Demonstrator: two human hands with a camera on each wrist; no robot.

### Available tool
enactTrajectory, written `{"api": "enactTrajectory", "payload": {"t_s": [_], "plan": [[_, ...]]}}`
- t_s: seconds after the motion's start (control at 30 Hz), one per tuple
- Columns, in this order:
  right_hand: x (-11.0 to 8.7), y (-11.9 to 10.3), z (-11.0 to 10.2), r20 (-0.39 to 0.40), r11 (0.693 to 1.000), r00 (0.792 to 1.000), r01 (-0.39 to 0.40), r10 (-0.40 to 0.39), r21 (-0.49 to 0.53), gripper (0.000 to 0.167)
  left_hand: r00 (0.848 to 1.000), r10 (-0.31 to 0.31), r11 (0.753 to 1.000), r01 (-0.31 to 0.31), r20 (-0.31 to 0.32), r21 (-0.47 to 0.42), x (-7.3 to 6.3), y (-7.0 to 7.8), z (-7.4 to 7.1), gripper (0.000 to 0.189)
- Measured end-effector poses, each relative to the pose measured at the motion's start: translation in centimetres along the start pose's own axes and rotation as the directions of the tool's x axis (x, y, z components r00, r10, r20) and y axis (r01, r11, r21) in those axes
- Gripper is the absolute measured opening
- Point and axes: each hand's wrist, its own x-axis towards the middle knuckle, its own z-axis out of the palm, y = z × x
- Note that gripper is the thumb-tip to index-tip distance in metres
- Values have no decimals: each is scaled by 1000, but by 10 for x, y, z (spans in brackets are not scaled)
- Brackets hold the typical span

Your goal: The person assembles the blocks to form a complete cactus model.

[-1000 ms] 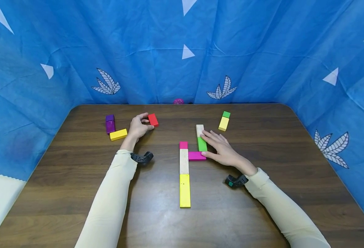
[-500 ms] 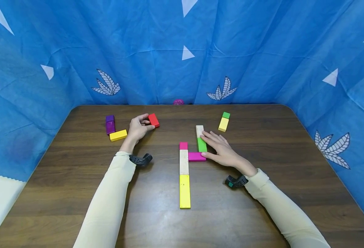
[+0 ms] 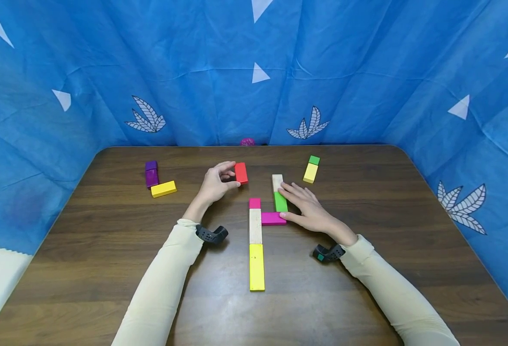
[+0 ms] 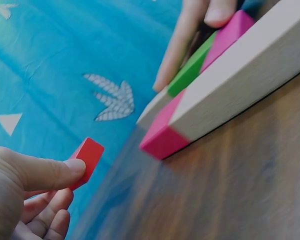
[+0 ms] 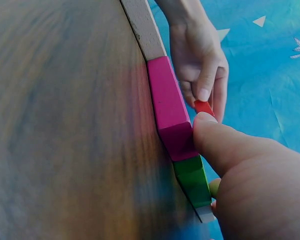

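My left hand [image 3: 216, 183] pinches a red wooden block [image 3: 241, 173] between thumb and fingers, left of the white block [image 3: 277, 182] at the back. In the left wrist view the red block [image 4: 89, 159] shows beneath the thumb tip. My right hand [image 3: 308, 206] lies with extended fingers along the green block [image 3: 281, 202], its thumb at the end of a magenta block [image 3: 273, 218]. That magenta block joins the side of a row made of a pink block [image 3: 255, 203], a long white block [image 3: 256, 226] and a yellow block [image 3: 257, 267].
On the left of the wooden table [image 3: 107, 250] lie purple blocks [image 3: 151, 177] and a yellow block [image 3: 163, 189]. A pale yellow block [image 3: 310, 173] and a small green block [image 3: 314, 160] sit at the back right. A blue curtain [image 3: 219, 72] hangs behind the table.
My left hand has moved right with the red block, which now stands straighter and closer to the arranged blocks. My right hand has stayed in place.
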Motion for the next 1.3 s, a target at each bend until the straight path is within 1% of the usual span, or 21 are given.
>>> {"api": "enactTrajectory", "payload": {"t_s": [0.17,0.37,0.6,0.83,1.07,1.3], "plan": [[0,-2,-1,0,1000,1000,1,-1,-1,73,998,27,998,-30,54,64,-5,2,10,62],[-1,-3,-1,-3,1000,1000,3,-3,-9,74,995,30,996,-39,100,86,-8,2,15,61],[-1,-3,-1,-4,1000,1000,2,-2,-2,74,990,17,994,-32,140,107,-10,1,19,61],[-1,-2,-2,4,1000,1000,-9,9,-2,73,988,7,991,-28,154,133,-10,0,19,61],[0,-1,-1,7,1000,1000,-11,11,-3,73,986,19,987,-45,164,155,-9,0,18,62],[0,-1,-1,9,1000,1000,-11,11,-3,74,979,20,985,-53,203,161,-9,0,16,65]]}}
